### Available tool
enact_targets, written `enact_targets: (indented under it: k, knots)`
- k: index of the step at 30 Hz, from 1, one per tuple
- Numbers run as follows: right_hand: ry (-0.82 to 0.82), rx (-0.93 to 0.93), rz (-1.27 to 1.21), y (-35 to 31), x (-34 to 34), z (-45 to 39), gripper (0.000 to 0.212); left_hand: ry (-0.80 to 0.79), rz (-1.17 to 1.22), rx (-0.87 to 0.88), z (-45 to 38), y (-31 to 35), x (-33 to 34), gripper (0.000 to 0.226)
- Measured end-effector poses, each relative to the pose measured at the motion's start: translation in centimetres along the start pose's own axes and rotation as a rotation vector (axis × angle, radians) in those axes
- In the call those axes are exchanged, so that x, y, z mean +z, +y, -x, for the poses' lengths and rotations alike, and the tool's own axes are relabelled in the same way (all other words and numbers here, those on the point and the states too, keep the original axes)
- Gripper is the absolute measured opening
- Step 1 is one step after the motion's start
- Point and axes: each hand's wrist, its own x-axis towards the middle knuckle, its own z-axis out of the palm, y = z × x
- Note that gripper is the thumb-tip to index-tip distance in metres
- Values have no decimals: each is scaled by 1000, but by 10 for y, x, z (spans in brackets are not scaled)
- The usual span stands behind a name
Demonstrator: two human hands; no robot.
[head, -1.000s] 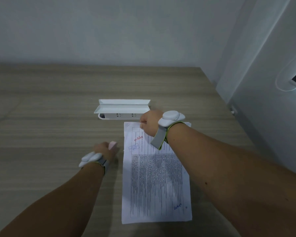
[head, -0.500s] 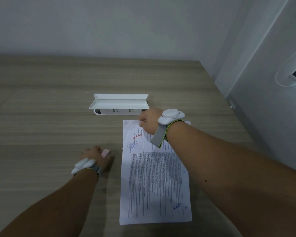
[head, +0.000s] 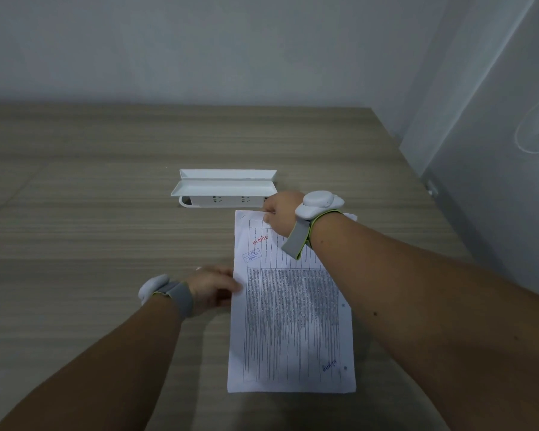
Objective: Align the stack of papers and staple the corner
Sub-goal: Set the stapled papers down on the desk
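Lying flat on the wooden surface (head: pixel 106 213), the stack of papers (head: pixel 293 321) sat just before a white power strip (head: pixel 224 194). The right hand (head: pixel 280 213) pinched its far edge; the left hand (head: pixel 212 289), fingers curled, touched its left edge.

top sheet (head: pixel 293 321) | red stamp, blue stamps, dense table print | all illegible

l hand (head: pixel 213 289) on papers' (head: pixel 293 321) left edge, r hand (head: pixel 280 213) pinching top edge.
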Motion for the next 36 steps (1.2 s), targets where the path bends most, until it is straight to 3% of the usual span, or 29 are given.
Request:
enact_targets:
  k: [5,10,13,17,20,23,26,28,30,36]
  knots:
    - [14,-1,-2,2,-2,1,28,38,-48,-63,-3,-21,5,14]
    - [99,4,7,3,4,2,26,147,-136,43,-8,-26,6,13]
    - [214,31,-110,14,12,5,36,204,-154,114,-8,-25,5,14]
    - [507,54,4,36,30,15,65,264,-135,163,-8,-25,2,14]
    - [634,277,-120,58,50,29,80,284,-110,179,-7,-25,-1,15]
    - [669,516,-473,72,75,45,93,286,-107,185,-4,-26,-3,20]
    - [550,698,-977,85,94,54,88,290,-84,179,-2,-27,-2,22]
    - [303,742,-1127,91,101,58,50,288,-65,174,-2,-27,-2,20]
    - [186,755,-1040,93,108,65,10,293,-48,172,-3,-27,-1,20]
    - [171,650,-981,94,119,81,39,401,-184,111,-11,-32,1,19]
